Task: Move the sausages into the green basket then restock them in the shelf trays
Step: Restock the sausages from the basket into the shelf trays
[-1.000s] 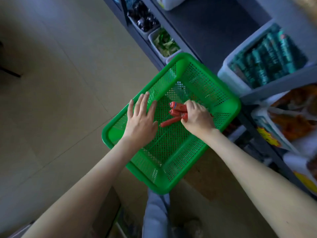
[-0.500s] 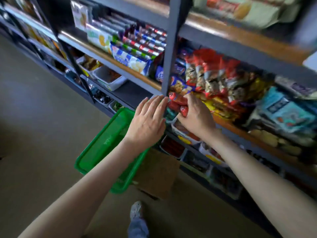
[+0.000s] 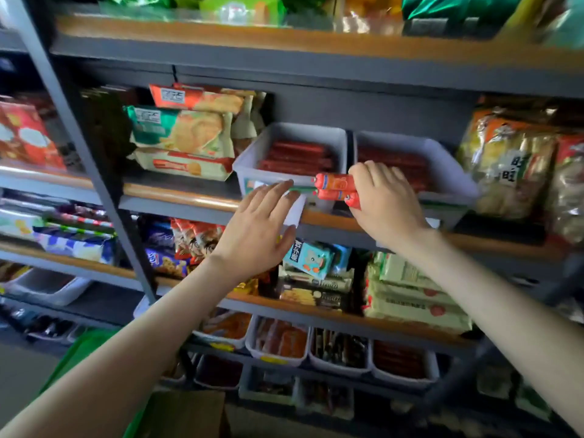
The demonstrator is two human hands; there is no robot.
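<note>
Shelf rack point(image 3: 316, 71): grey metal w/ wood-edged boards, fills the view, packed w/ snack bags.

Green basket point(image 3: 72, 365): only a blurred green patch at 7 o'clock of the frame, low down, well apart from both hands.

Biscuit packs point(image 3: 183, 131): stacked at 9 o'clock of the trays, same board.

Two white trays sit side by side on the mid board, approx frame centre. L tray point(image 3: 252, 159) holds dark red stocked sausages point(image 3: 297, 156) lying lengthwise. R tray point(image 3: 448, 172) at its 3 o'clock also has dark red sticks inside, partly hidden by the R hand.

L hand point(image 3: 256, 235): palm down, fingers straight and close together, thumb out to the side, holding nothing. Fingertips lie over the L tray's front wall and a white tag there. Can't tell if they touch.

R hand point(image 3: 385, 200): fingers curled round a small bundle of sausages point(image 3: 333, 186). Three red-orange ends stick out toward 9 o'clock, just beside the L hand's fingertips. Bundle is in front of the gap btw the two trays, at front-rim level, not inside either tray.
</note>
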